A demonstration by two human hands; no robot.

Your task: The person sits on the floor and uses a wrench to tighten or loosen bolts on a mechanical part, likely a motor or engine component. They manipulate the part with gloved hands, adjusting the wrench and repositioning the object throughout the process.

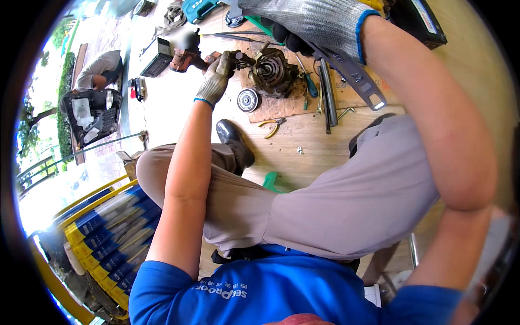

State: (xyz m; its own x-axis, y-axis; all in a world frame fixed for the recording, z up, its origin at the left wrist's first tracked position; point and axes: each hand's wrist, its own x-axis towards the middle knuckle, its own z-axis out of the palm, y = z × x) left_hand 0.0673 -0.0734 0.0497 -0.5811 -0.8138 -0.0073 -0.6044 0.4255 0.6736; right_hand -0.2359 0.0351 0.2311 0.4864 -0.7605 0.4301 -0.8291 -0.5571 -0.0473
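My left hand point(215, 79), in a pale glove with blue cuff, is closed around a dark metal part point(236, 59) beside a dismantled mechanical housing point(271, 73) on a board point(290, 108). An orange-and-black power tool point(184, 57) lies just left of it. At the top right my right hand point(319, 24), gloved with dark fingertips, grips a long flat dark metal bar with cutouts point(349, 73), angled down over the board. A round metal disc point(248, 100), a teal screwdriver point(311, 85), wrenches point(319, 103) and long bars point(330, 97) lie around the housing.
Yellow pliers point(273, 129), small bits point(300, 150) and a green object point(273, 181) lie by my legs. A black case point(417, 21) is top right, a teal case point(200, 8) behind. Another person point(103, 70) is at far left, above a yellow rack point(108, 244).
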